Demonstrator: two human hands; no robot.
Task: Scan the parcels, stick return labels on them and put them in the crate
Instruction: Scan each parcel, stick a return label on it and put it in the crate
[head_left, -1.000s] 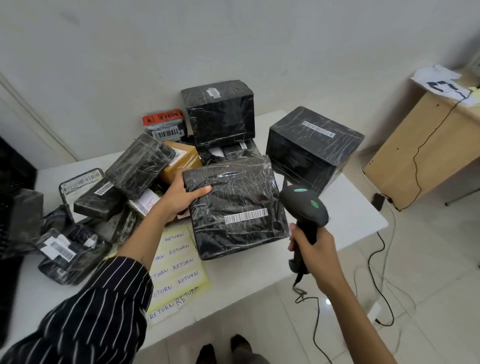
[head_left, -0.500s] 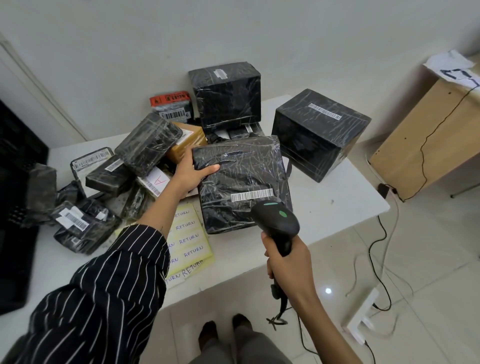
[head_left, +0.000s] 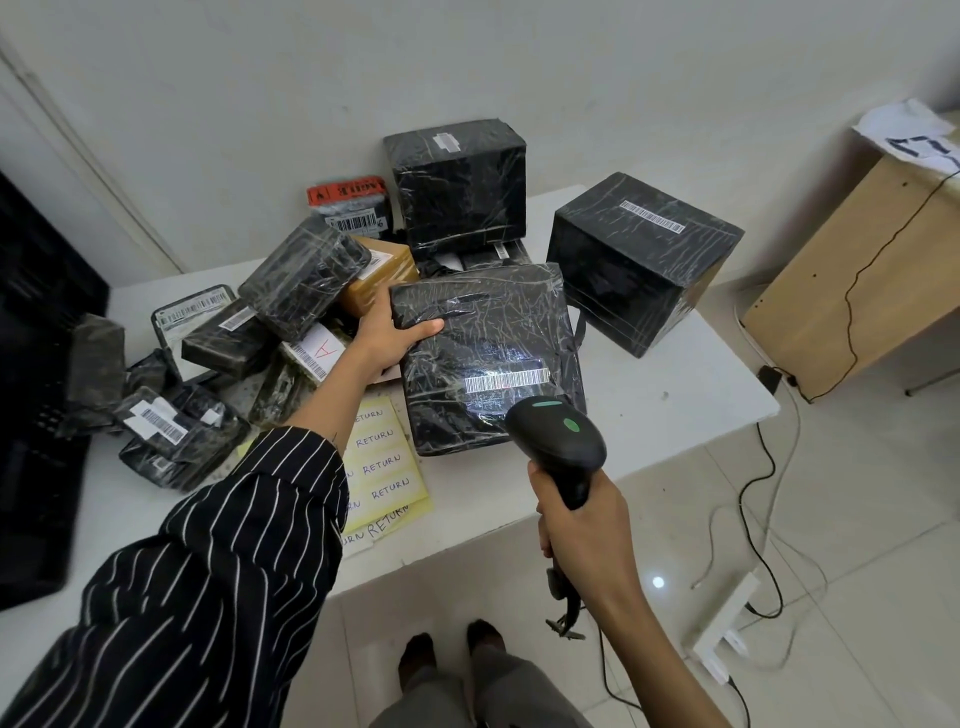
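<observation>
Yellow sticker sheet (head_left: 382, 462) says RETURN over and over in handwriting. The flat parcel (head_left: 488, 332), black plastic under crinkly clear wrap, sits on the white table (head_left: 675, 395) near its front edge, with its white barcode label (head_left: 506, 382) lit up. Left hand (head_left: 387, 338) has its grip on the parcel's top-left corner. Right hand (head_left: 576, 530) has its grip wrapped round the black scanner (head_left: 558, 441), just below that label.

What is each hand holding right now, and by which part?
The left hand grips the flat black parcel by its far left corner, thumb on top. The right hand grips the barcode scanner by its handle.
</observation>
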